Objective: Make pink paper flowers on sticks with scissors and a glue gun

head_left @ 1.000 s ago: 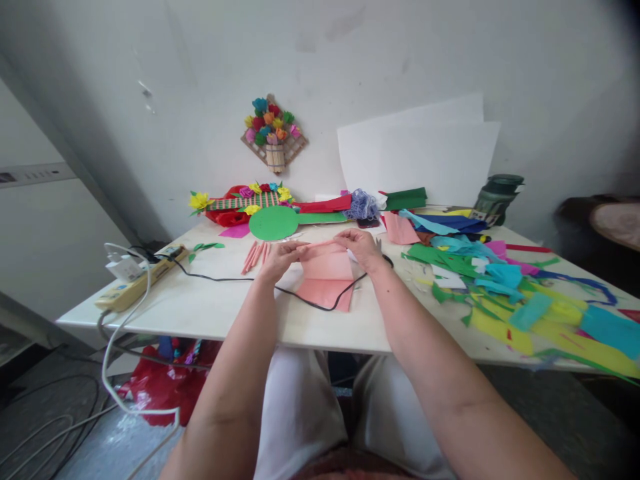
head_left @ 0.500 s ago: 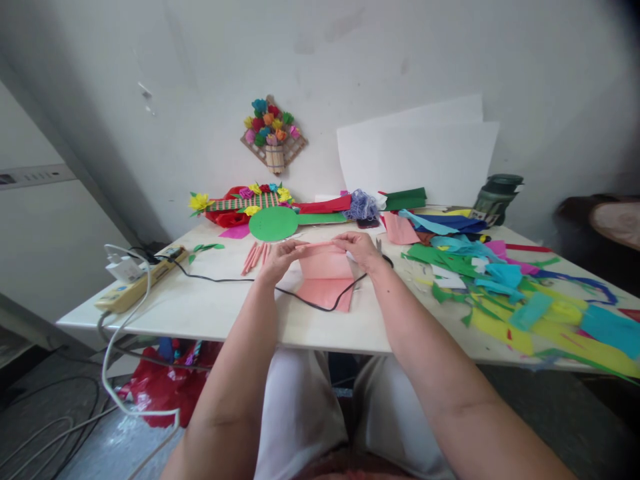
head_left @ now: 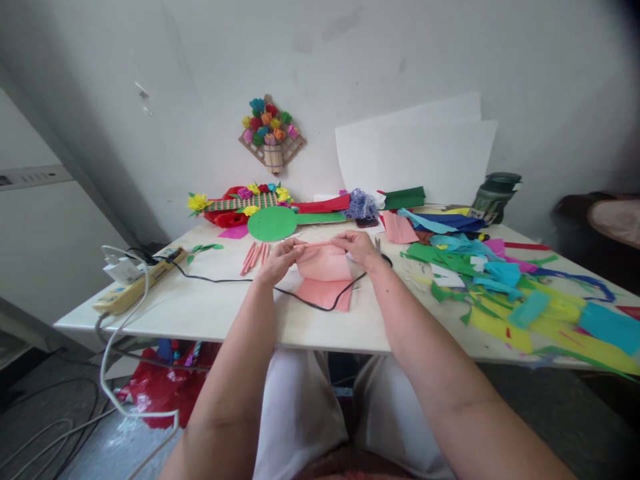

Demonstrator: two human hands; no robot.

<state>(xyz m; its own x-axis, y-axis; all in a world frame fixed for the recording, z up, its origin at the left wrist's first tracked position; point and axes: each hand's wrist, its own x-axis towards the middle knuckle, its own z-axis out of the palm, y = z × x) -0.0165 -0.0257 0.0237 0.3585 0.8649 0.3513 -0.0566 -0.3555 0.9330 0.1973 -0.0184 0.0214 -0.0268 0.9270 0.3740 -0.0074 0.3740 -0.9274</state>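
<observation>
A sheet of pink crepe paper (head_left: 324,265) stretches between my hands, its far edge rolled into a thin tube. My left hand (head_left: 281,260) pinches the left end of that rolled edge. At the other end, my right hand (head_left: 357,248) grips it between thumb and fingers. The paper's near part rests on the table, with a black cord (head_left: 320,307) lying across it. Several rolled pink paper sticks (head_left: 255,257) lie just left of my left hand. Beside my right wrist are scissors (head_left: 385,258), partly hidden by it.
Colourful paper scraps (head_left: 500,280) cover the table's right side. A green paper disc (head_left: 272,224) and a flower-trimmed woven piece (head_left: 240,203) lie at the back. On the left is a power strip (head_left: 135,287); a dark green bottle (head_left: 496,198) stands at the back right.
Both hands keep hold of the rolled edge in nearly the same place. The paper between them sags a little differently, and the whole view has shifted slightly.
</observation>
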